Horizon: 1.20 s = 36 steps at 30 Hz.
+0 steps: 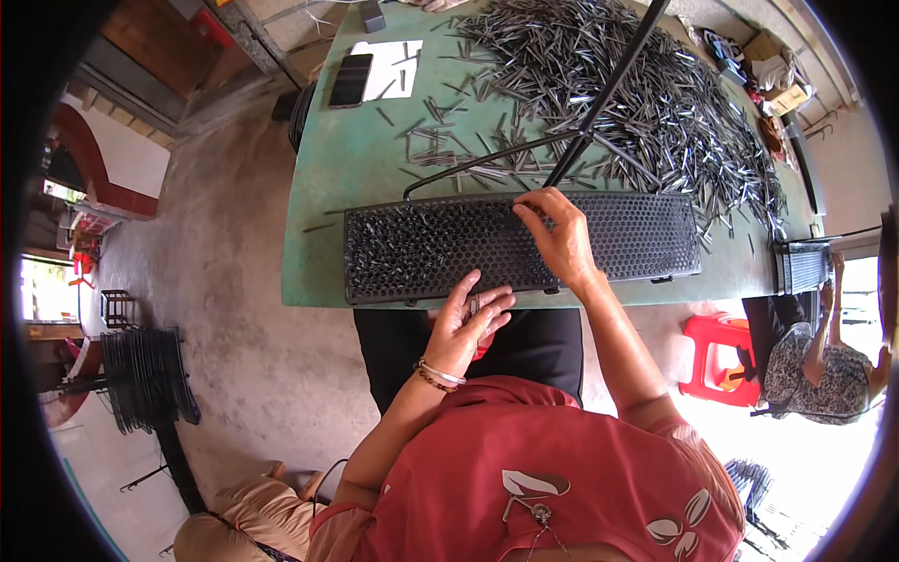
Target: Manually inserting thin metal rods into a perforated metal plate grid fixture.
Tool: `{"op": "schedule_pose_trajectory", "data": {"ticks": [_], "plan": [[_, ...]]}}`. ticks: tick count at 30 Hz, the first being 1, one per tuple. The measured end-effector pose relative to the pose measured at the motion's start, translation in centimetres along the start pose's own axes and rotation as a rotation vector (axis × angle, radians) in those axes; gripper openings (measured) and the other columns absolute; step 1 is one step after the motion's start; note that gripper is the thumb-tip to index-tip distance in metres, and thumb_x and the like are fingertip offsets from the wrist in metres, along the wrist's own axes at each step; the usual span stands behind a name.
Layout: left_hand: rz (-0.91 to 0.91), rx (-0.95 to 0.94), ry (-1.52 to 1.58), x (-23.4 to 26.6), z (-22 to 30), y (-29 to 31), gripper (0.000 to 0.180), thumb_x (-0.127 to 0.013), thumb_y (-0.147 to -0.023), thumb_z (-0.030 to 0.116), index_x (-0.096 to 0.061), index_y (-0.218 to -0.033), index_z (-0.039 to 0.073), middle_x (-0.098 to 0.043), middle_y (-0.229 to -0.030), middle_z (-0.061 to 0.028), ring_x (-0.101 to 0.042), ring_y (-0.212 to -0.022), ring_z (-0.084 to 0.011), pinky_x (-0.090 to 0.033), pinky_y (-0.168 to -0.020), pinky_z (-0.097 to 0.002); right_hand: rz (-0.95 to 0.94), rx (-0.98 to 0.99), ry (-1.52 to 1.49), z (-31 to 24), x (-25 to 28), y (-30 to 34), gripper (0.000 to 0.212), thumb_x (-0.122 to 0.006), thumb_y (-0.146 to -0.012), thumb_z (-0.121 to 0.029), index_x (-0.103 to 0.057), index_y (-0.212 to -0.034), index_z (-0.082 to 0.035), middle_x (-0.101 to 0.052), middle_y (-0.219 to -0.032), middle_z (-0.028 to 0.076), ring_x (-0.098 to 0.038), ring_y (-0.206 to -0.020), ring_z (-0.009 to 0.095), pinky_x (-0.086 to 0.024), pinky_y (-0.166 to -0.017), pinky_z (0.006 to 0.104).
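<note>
A long black perforated panel lies along the table's near edge. Its left part is filled with many short black strips standing in the holes, while the right part shows bare holes. My right hand reaches over the panel's middle, thumb and index finger pinched on what looks like a small black strip. At the near edge of the panel, my left hand is half curled, palm turned up. A small dark piece shows between its thumb and fingers, too small to make out.
A big heap of loose black strips covers the far right of the green table. A slanting black rod rises behind the panel. A phone and white paper lie far left. A red stool and another person are at right.
</note>
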<state>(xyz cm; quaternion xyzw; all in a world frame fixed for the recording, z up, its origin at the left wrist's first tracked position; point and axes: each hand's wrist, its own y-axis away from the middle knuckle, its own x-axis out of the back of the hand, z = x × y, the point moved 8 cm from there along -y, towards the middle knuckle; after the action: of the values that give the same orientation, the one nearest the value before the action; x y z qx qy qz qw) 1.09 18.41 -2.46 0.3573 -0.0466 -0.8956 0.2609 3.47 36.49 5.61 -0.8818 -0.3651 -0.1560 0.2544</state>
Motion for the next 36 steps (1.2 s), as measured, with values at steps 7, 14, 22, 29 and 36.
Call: {"op": "schedule_pose_trajectory", "data": {"ticks": [7,14,22,29,36], "plan": [[-0.009,0.001,0.013,-0.1,-0.1,0.0,0.048,-0.046,-0.094,0.000,-0.029,-0.138,0.007,-0.046,-0.129,-0.0280,-0.053,-0.117,-0.0313,-0.045,-0.097,-0.0407,-0.039,0.122,0.059,0.2,-1.1,0.4,0.015,-0.064,-0.082,-0.005,-0.064,-0.096,0.000,-0.063,-0.092,0.011,-0.063,-0.082,0.024,-0.050,-0.071,0.0312],[-0.013,0.011,0.018,-0.4,-0.1,0.2,0.048,-0.046,-0.094,0.000,-0.029,-0.139,0.007,-0.048,-0.128,-0.0261,-0.054,-0.116,-0.0300,-0.046,-0.096,-0.0400,0.021,0.125,0.077,0.2,-1.0,0.7,0.022,-0.068,-0.079,-0.004,-0.066,-0.100,-0.002,-0.064,-0.093,0.011,-0.064,-0.081,0.025,-0.050,-0.072,0.0317],[-0.006,0.136,0.106,-1.4,0.2,0.6,0.053,-0.044,-0.090,-0.004,-0.027,-0.139,0.003,-0.046,-0.130,-0.0270,-0.052,-0.118,-0.0316,-0.045,-0.097,-0.0416,0.126,0.224,0.266,0.3,-1.1,2.0,0.022,-0.069,-0.076,-0.008,-0.067,-0.098,-0.006,-0.063,-0.089,0.009,-0.058,-0.079,0.028,-0.047,-0.073,0.0370],[-0.173,0.115,0.303,-1.9,1.0,0.3,0.080,-0.036,-0.077,-0.012,-0.006,-0.147,0.011,-0.039,-0.136,-0.0274,-0.043,-0.126,-0.0350,-0.038,-0.103,-0.0487,0.160,0.157,0.238,-0.7,-0.2,2.6,0.018,-0.068,-0.078,-0.007,-0.068,-0.096,-0.002,-0.061,-0.094,0.011,-0.060,-0.084,0.027,-0.048,-0.075,0.0338],[-0.145,-0.086,-0.060,-2.0,2.3,0.6,0.089,-0.035,-0.074,-0.011,0.004,-0.148,0.017,-0.041,-0.134,-0.0241,-0.051,-0.117,-0.0265,-0.045,-0.096,-0.0401,-0.340,0.067,-0.073,-4.5,-2.4,5.8,0.024,-0.073,-0.077,-0.023,-0.071,-0.089,-0.003,-0.062,-0.097,0.011,-0.059,-0.090,0.025,-0.045,-0.079,0.0348]]}}
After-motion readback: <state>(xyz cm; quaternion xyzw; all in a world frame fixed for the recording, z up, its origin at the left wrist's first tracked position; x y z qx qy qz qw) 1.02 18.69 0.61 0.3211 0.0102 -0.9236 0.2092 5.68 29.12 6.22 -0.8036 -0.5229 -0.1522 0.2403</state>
